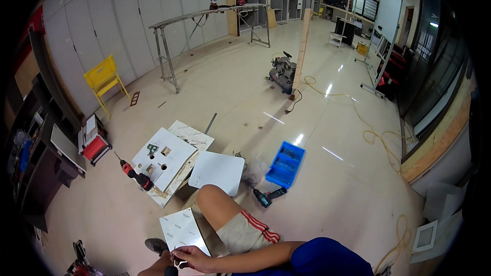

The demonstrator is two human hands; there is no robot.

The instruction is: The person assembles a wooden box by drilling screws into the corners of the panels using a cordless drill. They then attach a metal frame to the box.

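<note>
My right hand (pixel 192 258) is at the lower edge, its fingers pinched together beside a small dark thing I cannot make out. Bare skin lies just left of it, and I cannot tell whether it is my left forearm or leg; the left hand's fingers do not show clearly. A dark rounded object (pixel 171 271) is cut off by the lower edge. Beyond my right hand lies a white square panel (pixel 184 229) with faint print. Another white panel (pixel 217 173) with rounded corners is past my bent knee.
A white board with cut-outs (pixel 162 151) lies with a red-black cordless drill (pixel 134 175) at its left. Right of my knee are a teal drill (pixel 268 197) and a blue parts tray (pixel 286 164). A compressor (pixel 283 74), trestle bench (pixel 204 18) and yellow chair (pixel 104 77) stand farther off.
</note>
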